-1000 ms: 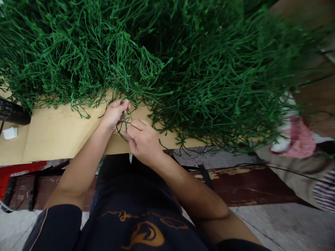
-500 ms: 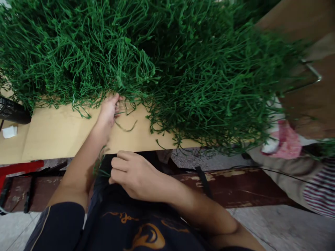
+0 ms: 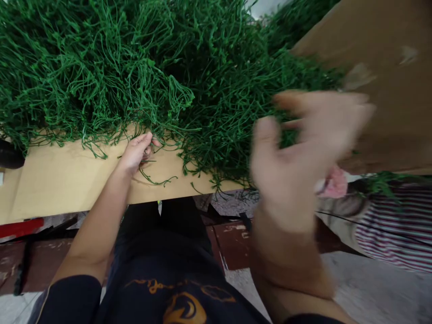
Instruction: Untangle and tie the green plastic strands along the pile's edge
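Note:
A large heap of thin, branching green stems fills the far side of the board. At its near edge my left hand is closed in a pinch, with green stems coming out below the fingers. Part of what it pinches is hidden by the fingers. My right hand is smeared by motion over the right part of the heap. Its thumb and fingers are spread, and I see nothing held in it.
A brown cardboard box stands at the right, beyond my right hand. Someone's striped sleeve and a pink cloth are near it. A dark cylinder lies at the left edge. Below the board runs a dark red bench.
My right hand has gone from in front of my lap, where it was closed beside some green sprigs, up and right over the heap, and opened. My left hand stays at the heap's edge. The view has shifted.

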`<control>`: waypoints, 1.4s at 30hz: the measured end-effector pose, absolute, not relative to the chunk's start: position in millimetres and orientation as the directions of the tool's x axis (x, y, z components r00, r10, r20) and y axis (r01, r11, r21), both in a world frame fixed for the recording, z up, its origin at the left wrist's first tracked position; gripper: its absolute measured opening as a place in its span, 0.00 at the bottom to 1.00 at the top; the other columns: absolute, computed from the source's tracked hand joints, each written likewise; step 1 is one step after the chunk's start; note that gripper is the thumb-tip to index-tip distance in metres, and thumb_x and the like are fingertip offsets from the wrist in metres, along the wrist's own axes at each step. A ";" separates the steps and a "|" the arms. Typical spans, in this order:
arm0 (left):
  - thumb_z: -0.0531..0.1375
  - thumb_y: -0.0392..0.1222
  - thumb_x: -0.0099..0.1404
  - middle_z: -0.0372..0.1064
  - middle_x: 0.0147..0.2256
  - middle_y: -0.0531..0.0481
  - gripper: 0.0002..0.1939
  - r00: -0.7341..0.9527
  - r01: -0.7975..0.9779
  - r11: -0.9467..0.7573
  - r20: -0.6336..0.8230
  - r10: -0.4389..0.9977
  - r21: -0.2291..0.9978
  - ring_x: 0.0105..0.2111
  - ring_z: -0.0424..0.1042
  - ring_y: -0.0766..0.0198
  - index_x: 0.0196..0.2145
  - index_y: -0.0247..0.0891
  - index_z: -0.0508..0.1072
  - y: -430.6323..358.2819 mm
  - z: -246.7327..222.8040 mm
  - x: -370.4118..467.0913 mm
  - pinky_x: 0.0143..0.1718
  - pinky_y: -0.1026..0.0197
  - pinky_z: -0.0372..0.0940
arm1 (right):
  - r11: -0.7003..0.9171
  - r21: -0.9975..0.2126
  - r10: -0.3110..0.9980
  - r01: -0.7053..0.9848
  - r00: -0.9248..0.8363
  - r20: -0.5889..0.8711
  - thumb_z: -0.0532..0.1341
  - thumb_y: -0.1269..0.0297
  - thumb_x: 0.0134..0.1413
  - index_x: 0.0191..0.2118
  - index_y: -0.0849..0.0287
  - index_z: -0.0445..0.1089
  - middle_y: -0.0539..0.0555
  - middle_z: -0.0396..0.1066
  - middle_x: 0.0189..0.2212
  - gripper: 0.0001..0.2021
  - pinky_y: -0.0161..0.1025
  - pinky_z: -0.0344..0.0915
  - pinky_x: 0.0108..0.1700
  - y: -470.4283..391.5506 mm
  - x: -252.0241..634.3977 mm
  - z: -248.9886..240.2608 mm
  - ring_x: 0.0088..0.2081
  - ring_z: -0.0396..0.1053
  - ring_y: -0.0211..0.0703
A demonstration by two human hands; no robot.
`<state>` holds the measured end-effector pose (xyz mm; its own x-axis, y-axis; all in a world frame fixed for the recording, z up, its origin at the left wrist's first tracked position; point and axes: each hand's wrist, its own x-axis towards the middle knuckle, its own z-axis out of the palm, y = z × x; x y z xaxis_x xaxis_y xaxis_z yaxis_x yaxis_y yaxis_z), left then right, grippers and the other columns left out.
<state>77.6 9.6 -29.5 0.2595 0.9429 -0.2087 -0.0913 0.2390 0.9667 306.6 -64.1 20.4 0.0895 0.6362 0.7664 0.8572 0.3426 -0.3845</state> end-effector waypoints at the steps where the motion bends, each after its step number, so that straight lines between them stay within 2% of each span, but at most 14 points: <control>1: 0.53 0.50 0.63 0.45 0.12 0.61 0.17 0.259 -0.081 0.232 -0.204 0.944 0.969 0.11 0.41 0.78 0.25 0.33 0.66 9.0 -29.6 77.7 0.15 0.70 0.37 | 0.378 -0.313 0.675 0.871 -0.028 0.738 0.54 0.60 0.56 0.45 0.67 0.68 0.64 0.68 0.40 0.17 0.54 0.59 0.46 -60.0 286.1 9.7 0.44 0.62 0.53; 3: 0.53 0.50 0.64 0.44 0.12 0.61 0.18 0.258 -0.059 0.218 -0.196 0.946 0.974 0.12 0.42 0.78 0.24 0.33 0.66 7.3 -29.4 77.3 0.15 0.71 0.38 | 0.467 -0.318 0.760 0.825 -0.190 0.622 0.52 0.58 0.56 0.45 0.67 0.67 0.64 0.69 0.40 0.18 0.50 0.62 0.44 -49.2 248.0 -10.9 0.43 0.63 0.51; 7: 0.53 0.49 0.64 0.44 0.12 0.62 0.17 0.267 -0.043 0.212 -0.193 0.944 0.976 0.12 0.42 0.78 0.24 0.34 0.65 5.3 -29.4 77.1 0.16 0.71 0.40 | 0.370 -0.410 0.898 0.834 -0.208 0.388 0.49 0.61 0.59 0.35 0.63 0.67 0.60 0.69 0.33 0.14 0.43 0.61 0.38 -31.0 210.5 -33.4 0.36 0.63 0.47; 9: 0.53 0.46 0.64 0.45 0.12 0.61 0.16 0.258 -0.039 0.227 -0.209 0.943 0.973 0.12 0.42 0.78 0.22 0.34 0.63 5.7 -29.9 78.8 0.16 0.71 0.40 | 0.363 -0.425 0.911 0.829 -0.220 0.348 0.48 0.63 0.59 0.30 0.61 0.66 0.58 0.68 0.29 0.13 0.41 0.58 0.37 -28.2 209.9 -34.9 0.33 0.62 0.44; 13: 0.51 0.40 0.66 0.48 0.13 0.60 0.16 0.235 -0.016 0.228 -0.218 0.947 0.973 0.12 0.45 0.78 0.20 0.34 0.61 6.7 -29.7 83.5 0.16 0.71 0.41 | 0.438 -0.471 0.874 0.766 -0.239 0.423 0.48 0.67 0.58 0.25 0.60 0.62 0.55 0.64 0.26 0.13 0.40 0.57 0.36 -28.6 220.2 -32.9 0.32 0.60 0.42; 16: 0.50 0.40 0.66 0.49 0.14 0.60 0.16 0.229 -0.026 0.235 -0.223 0.948 0.972 0.13 0.46 0.78 0.21 0.34 0.61 5.8 -28.4 85.3 0.16 0.71 0.42 | 0.449 -0.560 0.864 0.696 -0.180 0.470 0.49 0.67 0.57 0.23 0.59 0.61 0.54 0.62 0.26 0.12 0.39 0.58 0.35 -27.4 227.6 -30.7 0.31 0.59 0.40; 18: 0.51 0.41 0.66 0.55 0.16 0.59 0.16 0.195 -0.033 0.256 -0.245 0.950 0.966 0.13 0.49 0.79 0.21 0.34 0.61 5.5 -27.9 85.6 0.16 0.72 0.44 | 0.449 -0.603 0.860 0.659 -0.136 0.492 0.50 0.67 0.57 0.23 0.59 0.61 0.53 0.62 0.27 0.12 0.39 0.59 0.35 -26.8 230.0 -28.9 0.31 0.60 0.39; 22: 0.52 0.43 0.65 0.63 0.20 0.55 0.14 0.168 -0.033 0.287 -0.277 0.946 0.957 0.18 0.61 0.75 0.25 0.34 0.66 7.4 -29.7 84.1 0.19 0.72 0.54 | 0.502 -0.580 0.835 0.642 -0.185 0.518 0.50 0.66 0.57 0.23 0.58 0.61 0.54 0.62 0.28 0.12 0.39 0.60 0.37 -31.4 225.2 -29.9 0.33 0.60 0.40; 25: 0.53 0.46 0.64 0.67 0.21 0.53 0.14 0.203 -0.085 0.290 -0.269 0.942 0.953 0.24 0.67 0.71 0.28 0.33 0.70 8.8 -30.9 80.3 0.25 0.70 0.61 | 0.548 -0.544 0.827 0.636 -0.315 0.465 0.49 0.66 0.57 0.23 0.58 0.59 0.53 0.61 0.26 0.12 0.38 0.59 0.36 -37.1 218.7 -34.9 0.31 0.59 0.39; 28: 0.55 0.49 0.62 0.70 0.24 0.50 0.16 0.263 -0.122 0.315 -0.275 0.925 0.941 0.28 0.71 0.69 0.30 0.33 0.71 8.2 -30.2 75.2 0.28 0.68 0.64 | 0.529 -0.550 0.844 0.646 -0.334 0.420 0.48 0.65 0.58 0.24 0.59 0.58 0.53 0.60 0.25 0.12 0.37 0.58 0.35 -40.3 217.7 -37.3 0.30 0.58 0.39; 33: 0.57 0.53 0.60 0.70 0.23 0.50 0.18 0.328 -0.141 0.360 -0.300 0.896 0.922 0.25 0.70 0.71 0.26 0.32 0.71 5.4 -27.8 72.3 0.26 0.69 0.63 | 0.553 -0.529 0.832 0.643 -0.392 0.394 0.49 0.67 0.57 0.24 0.59 0.59 0.53 0.59 0.24 0.11 0.37 0.57 0.34 -43.8 222.8 -34.5 0.29 0.57 0.39; 37: 0.62 0.46 0.56 0.67 0.21 0.52 0.14 0.392 -0.140 0.322 -0.246 0.886 0.936 0.23 0.67 0.74 0.22 0.31 0.69 4.6 -26.0 76.0 0.27 0.71 0.62 | 0.568 -0.525 0.823 0.635 -0.434 0.365 0.50 0.68 0.56 0.24 0.59 0.59 0.52 0.58 0.24 0.11 0.36 0.56 0.33 -48.3 222.9 -34.0 0.29 0.56 0.38; 42: 0.60 0.44 0.59 0.65 0.21 0.55 0.13 0.283 -0.108 0.378 -0.336 0.898 0.919 0.16 0.58 0.79 0.23 0.32 0.68 6.3 -23.2 79.8 0.17 0.74 0.53 | 0.581 -0.515 0.813 0.630 -0.419 0.405 0.50 0.69 0.56 0.24 0.59 0.61 0.53 0.59 0.25 0.11 0.38 0.58 0.35 -52.4 223.8 -34.9 0.30 0.56 0.40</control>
